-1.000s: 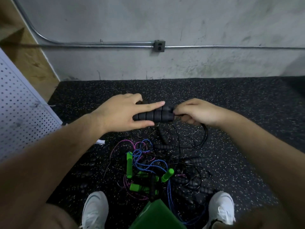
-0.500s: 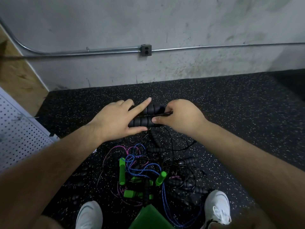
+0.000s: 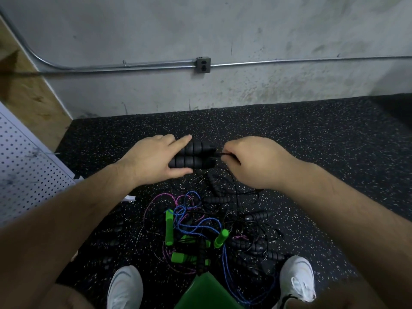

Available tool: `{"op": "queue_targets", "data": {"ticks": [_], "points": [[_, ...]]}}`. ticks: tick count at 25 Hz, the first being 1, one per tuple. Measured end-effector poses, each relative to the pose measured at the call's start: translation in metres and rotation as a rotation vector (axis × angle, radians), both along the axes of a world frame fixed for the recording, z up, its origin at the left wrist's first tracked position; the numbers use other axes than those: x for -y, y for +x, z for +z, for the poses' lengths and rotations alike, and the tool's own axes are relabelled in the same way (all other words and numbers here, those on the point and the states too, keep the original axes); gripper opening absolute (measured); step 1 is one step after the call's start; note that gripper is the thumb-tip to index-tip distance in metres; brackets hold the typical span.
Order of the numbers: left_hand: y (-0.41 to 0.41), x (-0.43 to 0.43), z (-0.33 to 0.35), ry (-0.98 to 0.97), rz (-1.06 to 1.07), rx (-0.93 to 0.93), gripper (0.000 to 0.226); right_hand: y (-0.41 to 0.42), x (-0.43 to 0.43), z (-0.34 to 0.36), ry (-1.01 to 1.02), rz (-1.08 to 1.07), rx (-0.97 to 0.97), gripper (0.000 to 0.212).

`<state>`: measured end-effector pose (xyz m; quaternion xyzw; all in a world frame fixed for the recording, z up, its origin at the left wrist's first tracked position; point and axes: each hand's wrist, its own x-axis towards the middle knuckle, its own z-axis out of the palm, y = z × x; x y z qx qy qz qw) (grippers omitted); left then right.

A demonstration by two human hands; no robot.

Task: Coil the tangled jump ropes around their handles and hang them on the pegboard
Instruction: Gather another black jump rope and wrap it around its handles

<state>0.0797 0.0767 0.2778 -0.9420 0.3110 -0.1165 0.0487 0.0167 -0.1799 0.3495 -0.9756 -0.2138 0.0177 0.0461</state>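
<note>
Two black foam handles side by side mid-frame, left hand clenched round them, index laid along the top. Right hand at their 3 o'clock pinches the thin black cord, seemingly taut. Foam looks light, grippy, squashy; cord thin, springy, likely slippery, so wind under tension. Tangle at 6 o'clock on floor; pegboard at 9 o'clock

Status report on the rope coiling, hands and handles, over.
Left hand grips the two black handles side by side. Right hand pinches black cord at their ends. Tangled pile lies on the floor below; pegboard at left.
</note>
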Motion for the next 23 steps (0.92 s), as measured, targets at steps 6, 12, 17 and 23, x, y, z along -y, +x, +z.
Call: {"op": "queue_targets", "data": {"ticks": [6,12,17,23], "points": [[-0.023,0.014,-0.001,-0.083,-0.168,-0.172,0.081,0.017,0.019,0.007,0.106,0.138,0.148,0.022],[-0.047,0.034,0.015,-0.325,-0.262,-0.109,0.067,0.042,0.033,-0.037,0.836,-0.032,-0.363,0.014],[-0.027,0.025,0.016,-0.183,-0.062,0.218,0.075,0.013,-0.005,-0.071,0.837,-0.209,-0.593,0.033],[-0.008,0.007,0.002,-0.021,0.117,0.235,0.077,-0.014,-0.045,-0.068,0.563,-0.156,-0.640,0.041]]}}
